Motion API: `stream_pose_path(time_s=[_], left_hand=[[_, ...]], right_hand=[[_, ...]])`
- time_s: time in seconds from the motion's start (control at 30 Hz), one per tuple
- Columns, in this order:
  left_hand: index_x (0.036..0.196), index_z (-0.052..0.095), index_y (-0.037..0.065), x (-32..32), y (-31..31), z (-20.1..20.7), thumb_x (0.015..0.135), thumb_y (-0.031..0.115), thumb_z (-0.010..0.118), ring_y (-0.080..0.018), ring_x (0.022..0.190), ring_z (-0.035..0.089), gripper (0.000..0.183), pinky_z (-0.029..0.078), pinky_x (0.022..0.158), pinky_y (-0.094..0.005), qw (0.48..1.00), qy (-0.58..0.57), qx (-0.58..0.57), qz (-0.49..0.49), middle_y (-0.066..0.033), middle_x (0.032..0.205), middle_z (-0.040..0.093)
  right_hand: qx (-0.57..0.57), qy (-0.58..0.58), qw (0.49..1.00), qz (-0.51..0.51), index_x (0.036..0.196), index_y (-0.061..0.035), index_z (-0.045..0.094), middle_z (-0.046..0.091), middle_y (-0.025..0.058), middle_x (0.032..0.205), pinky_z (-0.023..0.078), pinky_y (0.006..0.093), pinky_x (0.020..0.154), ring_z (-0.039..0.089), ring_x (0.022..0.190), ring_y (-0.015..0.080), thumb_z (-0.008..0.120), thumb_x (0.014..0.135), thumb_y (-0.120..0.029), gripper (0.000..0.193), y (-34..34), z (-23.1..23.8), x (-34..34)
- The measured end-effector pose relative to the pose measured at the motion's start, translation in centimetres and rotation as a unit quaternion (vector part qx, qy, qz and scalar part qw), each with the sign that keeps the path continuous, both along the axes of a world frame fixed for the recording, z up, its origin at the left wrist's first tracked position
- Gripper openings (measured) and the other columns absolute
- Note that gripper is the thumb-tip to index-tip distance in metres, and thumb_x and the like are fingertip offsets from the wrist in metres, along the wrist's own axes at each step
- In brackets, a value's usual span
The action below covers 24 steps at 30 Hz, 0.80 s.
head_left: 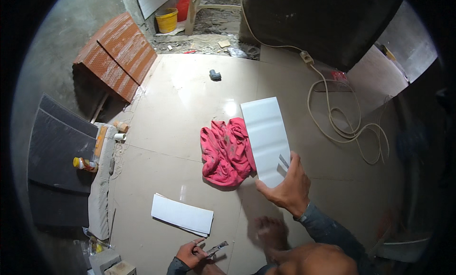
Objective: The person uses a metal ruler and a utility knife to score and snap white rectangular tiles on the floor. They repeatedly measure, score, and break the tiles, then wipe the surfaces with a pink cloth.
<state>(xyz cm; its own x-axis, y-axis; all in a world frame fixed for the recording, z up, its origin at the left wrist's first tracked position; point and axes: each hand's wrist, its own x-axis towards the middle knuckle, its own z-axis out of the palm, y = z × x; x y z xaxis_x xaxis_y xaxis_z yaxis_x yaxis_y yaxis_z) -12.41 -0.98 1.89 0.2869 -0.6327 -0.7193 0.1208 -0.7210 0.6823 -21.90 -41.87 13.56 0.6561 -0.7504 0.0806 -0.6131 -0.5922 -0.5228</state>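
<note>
My right hand (288, 189) grips the near end of a long white rectangular tile (265, 130), thumb on one side and fingers on the other. The tile is raised and tilted, its far end pointing away from me. A crumpled, stained pink cloth (227, 154) lies on the floor just left of it, partly covered by its edge. Low in the view, my left hand (191, 255) is closed around a small metal hand tool (217, 249) whose kind I cannot make out. Just beyond that hand lie a few stacked white tile strips (182, 215).
A grey pipe elbow (215, 75) sits farther off on the tiled floor (156, 123). To the right, a cable (332, 125) lies coiled. Leftward are brick-red hollow blocks (114, 56), dark panels (61, 156) and a jar (84, 164). A yellow bucket (166, 21) stands behind.
</note>
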Motion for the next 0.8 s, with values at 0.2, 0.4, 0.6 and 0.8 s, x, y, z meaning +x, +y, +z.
stream_pose_path(time_s=[0.2,0.4,0.6,0.8], left_hand=[[0.149,0.053,-0.006,-0.2,0.5,-0.2,0.093,0.009,0.077,-0.0109,0.087,0.072,0.063,0.055,0.094,-0.0288,0.999,0.005,-0.007,0.04,-0.0067,0.089,0.08],[0.147,0.057,-0.004,0.1,-0.4,0.6,0.091,0.012,0.077,-0.0118,0.085,0.073,0.062,0.055,0.093,-0.0297,1.0,-0.014,0.02,-0.02,-0.006,0.089,0.08],[0.143,0.061,-0.002,0.0,-0.6,0.5,0.087,0.015,0.08,-0.0134,0.077,0.071,0.061,0.057,0.087,-0.03,1.0,-0.021,0.023,-0.003,-0.0061,0.083,0.078],[0.146,0.06,-0.001,0.0,-1.0,0.6,0.088,0.015,0.08,-0.0142,0.079,0.072,0.064,0.057,0.086,-0.029,0.999,-0.015,0.029,0.002,-0.0063,0.085,0.078]], right_hand=[[-0.053,-0.028,0.996,0.073,0.144,0.0079,0.038,0.061,0.0254,0.11,0.061,0.0485,0.07,0.072,0.086,0.039,0.087,0.069,-0.05,0.106,1.6,0.7,0.5],[-0.061,-0.037,0.992,0.105,0.148,0.0055,0.036,0.061,0.0253,0.112,0.062,0.0462,0.068,0.072,0.084,0.0372,0.087,0.069,-0.05,0.109,2.3,0.7,0.5],[-0.055,-0.04,0.991,0.112,0.148,0.0056,0.034,0.061,0.0257,0.112,0.062,0.0448,0.068,0.073,0.083,0.0365,0.088,0.068,-0.047,0.109,2.4,0.4,0.3],[-0.077,-0.064,0.988,0.116,0.139,0.0059,0.036,0.064,0.0253,0.106,0.061,0.0446,0.068,0.073,0.08,0.037,0.091,0.067,-0.044,0.103,2.2,-0.1,0.1]])
